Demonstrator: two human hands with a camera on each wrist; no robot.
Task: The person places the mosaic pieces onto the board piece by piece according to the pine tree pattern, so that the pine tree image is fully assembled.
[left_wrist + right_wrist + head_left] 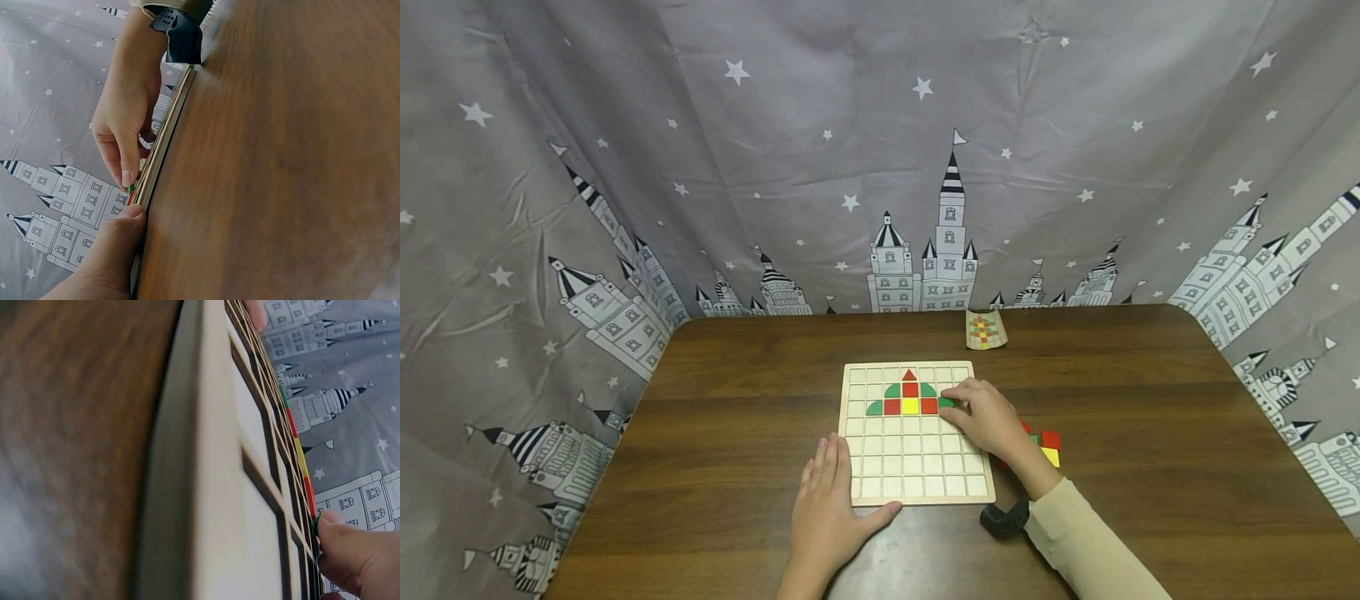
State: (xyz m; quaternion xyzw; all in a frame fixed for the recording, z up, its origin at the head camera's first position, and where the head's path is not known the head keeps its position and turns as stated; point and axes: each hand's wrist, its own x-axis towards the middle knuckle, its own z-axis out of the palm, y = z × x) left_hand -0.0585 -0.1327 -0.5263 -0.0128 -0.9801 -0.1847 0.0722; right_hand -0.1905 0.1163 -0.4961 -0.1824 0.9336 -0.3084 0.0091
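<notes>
A pale wooden grid board lies on the table, with red, yellow and green pieces set in its upper cells. Their pattern has a red triangle at the top and a yellow square lower in the middle. My right hand pinches a green quarter-round piece at the right end of the lowest coloured row; in the right wrist view its thumb presses by that row. My left hand rests along the board's lower left corner, fingers straight, thumb spread at the front edge.
Loose red, yellow and green pieces lie right of the board, partly behind my right forearm. A small pattern card sits near the table's back edge. A black device is at my right wrist. A grey castle-print curtain hangs behind the table.
</notes>
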